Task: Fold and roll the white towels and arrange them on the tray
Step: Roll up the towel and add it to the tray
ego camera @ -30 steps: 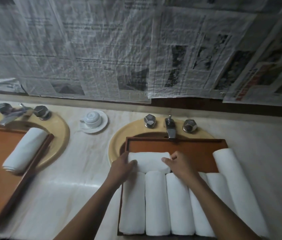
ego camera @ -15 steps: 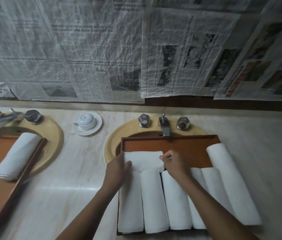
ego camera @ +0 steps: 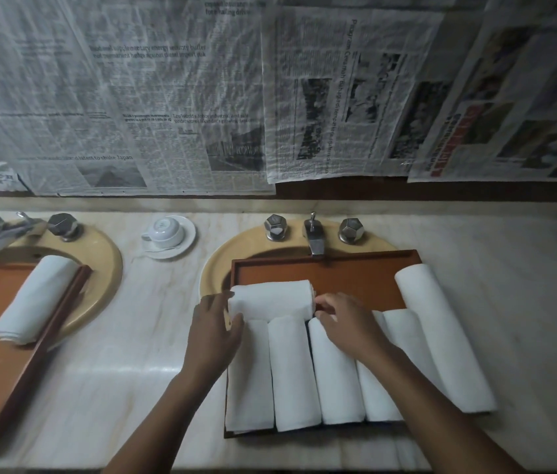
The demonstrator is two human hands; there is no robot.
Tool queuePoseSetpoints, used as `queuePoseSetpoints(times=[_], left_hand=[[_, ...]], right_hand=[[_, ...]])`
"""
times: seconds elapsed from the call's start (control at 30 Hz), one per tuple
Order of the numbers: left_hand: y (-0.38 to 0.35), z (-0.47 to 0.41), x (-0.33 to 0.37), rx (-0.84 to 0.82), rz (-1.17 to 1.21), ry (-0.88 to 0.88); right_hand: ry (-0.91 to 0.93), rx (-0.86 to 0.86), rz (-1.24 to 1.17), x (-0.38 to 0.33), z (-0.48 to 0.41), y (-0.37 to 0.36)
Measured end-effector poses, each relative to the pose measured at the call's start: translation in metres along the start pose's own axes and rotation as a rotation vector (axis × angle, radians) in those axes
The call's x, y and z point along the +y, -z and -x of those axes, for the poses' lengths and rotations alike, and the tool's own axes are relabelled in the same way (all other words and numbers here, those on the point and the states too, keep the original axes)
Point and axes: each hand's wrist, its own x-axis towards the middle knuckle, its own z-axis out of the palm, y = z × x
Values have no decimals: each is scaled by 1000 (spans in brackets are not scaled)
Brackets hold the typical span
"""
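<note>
A brown wooden tray (ego camera: 345, 268) lies over the right sink. Several rolled white towels (ego camera: 292, 371) lie side by side in it, lengthwise toward me. One more rolled towel (ego camera: 272, 299) lies crosswise behind them. My left hand (ego camera: 214, 328) grips its left end, thumb on top. My right hand (ego camera: 347, 319) pinches its right end with curled fingers. A longer roll (ego camera: 441, 336) rests along the tray's right edge.
A second wooden tray (ego camera: 3, 340) with one rolled towel (ego camera: 36, 299) covers the left sink. An upturned cup on a saucer (ego camera: 167, 234) stands between the sinks. Taps (ego camera: 314, 234) stand behind the right tray. Newspaper covers the wall.
The crosswise towel has shifted slightly away from me and sits more squarely behind the row. Both hands stay at its ends.
</note>
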Motion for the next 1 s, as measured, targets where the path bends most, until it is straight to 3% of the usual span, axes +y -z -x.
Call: queuePoseSetpoints(times=[0.13, 0.27, 0.53, 0.67, 0.8, 1.0], left_hand=[[-21, 35, 25, -150, -266, -230], [-44, 51, 46, -272, -440, -158], [-44, 59, 62, -282, -359, -42], [-46, 66, 79, -170, -324, -48], [-65, 74, 122, -99, -197, -63], [-115, 69, 204, -172, -58, -239]], right_hand=[[75, -80, 240, 13, 18, 2], [108, -122, 234, 20, 24, 4], [244, -141, 177, 25, 37, 20], [285, -97, 123, 45, 54, 44], [223, -23, -9, 88, 81, 78], [99, 100, -95, 175, 113, 124]])
